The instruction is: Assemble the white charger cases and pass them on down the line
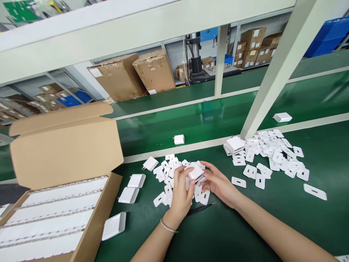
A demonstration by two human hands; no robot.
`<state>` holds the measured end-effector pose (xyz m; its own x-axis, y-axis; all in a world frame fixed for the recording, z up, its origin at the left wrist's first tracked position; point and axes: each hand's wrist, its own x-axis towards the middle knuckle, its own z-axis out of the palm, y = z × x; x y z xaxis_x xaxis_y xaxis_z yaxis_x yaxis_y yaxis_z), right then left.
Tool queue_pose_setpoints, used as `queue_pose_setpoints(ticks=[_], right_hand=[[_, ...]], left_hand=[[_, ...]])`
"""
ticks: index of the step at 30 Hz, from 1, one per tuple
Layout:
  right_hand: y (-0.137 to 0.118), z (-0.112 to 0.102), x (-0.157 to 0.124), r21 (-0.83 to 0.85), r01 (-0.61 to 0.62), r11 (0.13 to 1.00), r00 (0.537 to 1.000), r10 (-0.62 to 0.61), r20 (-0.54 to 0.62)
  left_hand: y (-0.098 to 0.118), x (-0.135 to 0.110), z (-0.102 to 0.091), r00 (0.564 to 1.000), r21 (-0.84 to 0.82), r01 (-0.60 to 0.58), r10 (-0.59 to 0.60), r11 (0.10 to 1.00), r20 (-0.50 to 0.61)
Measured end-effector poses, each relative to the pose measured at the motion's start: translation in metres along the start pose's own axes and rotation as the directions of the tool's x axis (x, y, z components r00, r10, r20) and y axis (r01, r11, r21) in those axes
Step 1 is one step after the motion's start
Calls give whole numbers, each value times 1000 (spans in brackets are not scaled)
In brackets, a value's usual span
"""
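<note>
My left hand (pixel 181 189) is closed around a white plug charger housing (pixel 195 172), thumb and fingers on its sides. At the right end of that housing, the fingertips of my right hand (pixel 219 183) bend in against it; whether they also pinch a small plate is hidden. Beneath both hands lies a loose pile of thin white slotted plates (pixel 166 171). A dark pair of tweezers (pixel 200 209) rests on the green bench just below the pile. To the left stand several more white housings, among them one close to the carton (pixel 114 225).
An open cardboard carton (pixel 94 222) with rows of white pieces stands at left. A second pile of slotted plates (pixel 275 154) and stacked housings (pixel 235 145) lie at right, beside a slanting metal post (pixel 278 72). A single charger (pixel 179 139) sits beyond the bench rail.
</note>
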<state>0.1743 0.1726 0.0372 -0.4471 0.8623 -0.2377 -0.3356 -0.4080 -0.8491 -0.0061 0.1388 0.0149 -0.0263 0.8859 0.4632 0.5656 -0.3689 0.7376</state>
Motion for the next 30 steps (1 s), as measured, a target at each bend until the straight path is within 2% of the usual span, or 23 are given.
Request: queue_pose_setpoints(ticks=[3,5,8,10,12,16,19,21,23,25,27,30], right_hand=[[4,-5,0,-300,129,945,990,-142,-20],[1,-5,-4,-509,228,830,971,-230,59],[-16,-4,-14,-674,401,620,912,-342,228],[-34,-8,-18,-761,438,479,883,-387,264],[-51,-17,-21,-874,373,312,894,-373,248],[-74,-43,-28,-989,135,-66,957,-249,147],[-80,-61,-34,-968,-22,-248,985,-171,22],[-80,-67,-37,-939,-82,-333,991,-126,-42],[-80,-68,-37,-927,-85,-366,994,-90,-56],[-79,-65,-35,-946,-44,-323,997,-79,-20],[-79,-58,-33,-979,18,-203,995,-93,38],[-75,-42,-30,-988,149,35,972,-190,140]], left_hand=[[-9,5,-8,983,-25,52,-56,998,-174],[-16,9,-12,947,-189,145,-192,971,-259],[-22,14,-14,889,-494,219,-380,842,-254],[-22,17,-13,872,-617,239,-446,749,-204],[-19,19,-12,858,-686,268,-492,676,-149],[-12,20,-9,847,-754,305,-528,581,-64],[-7,19,-8,834,-801,327,-551,502,-5],[-4,19,-8,831,-815,351,-555,462,43],[-1,19,-8,827,-817,377,-556,436,84],[1,18,-8,822,-814,396,-559,425,108],[2,16,-8,832,-797,403,-543,450,114],[5,10,-6,874,-737,391,-474,551,109]])
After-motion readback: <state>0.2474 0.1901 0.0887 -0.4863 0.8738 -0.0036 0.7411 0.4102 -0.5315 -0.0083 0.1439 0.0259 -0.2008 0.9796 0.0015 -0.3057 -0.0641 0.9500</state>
